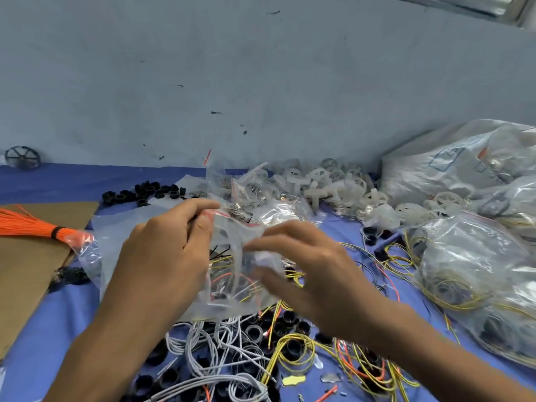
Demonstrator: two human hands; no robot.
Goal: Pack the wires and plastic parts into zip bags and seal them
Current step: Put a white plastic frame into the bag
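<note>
Here the left hand [162, 256] pinches the red-striped mouth of the zip bag [232, 288], held up over the middle of the bench [43, 181]; the right hand [313, 268] is blurred against the bag's right side, and whether it grips cannot be told; the step looks like filling or closing, so hold the mouth taut, tuck stray wire ends below the strip, then press along it; loose grey wires [214, 352] and yellow wires [293, 349] lie nearer.

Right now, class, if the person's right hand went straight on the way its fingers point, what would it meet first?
The clear zip bag, pinched at its top by the left hand. The right hand points its fingers left at it and seems to be touching it, though motion blur leaves the depth unclear.
</note>
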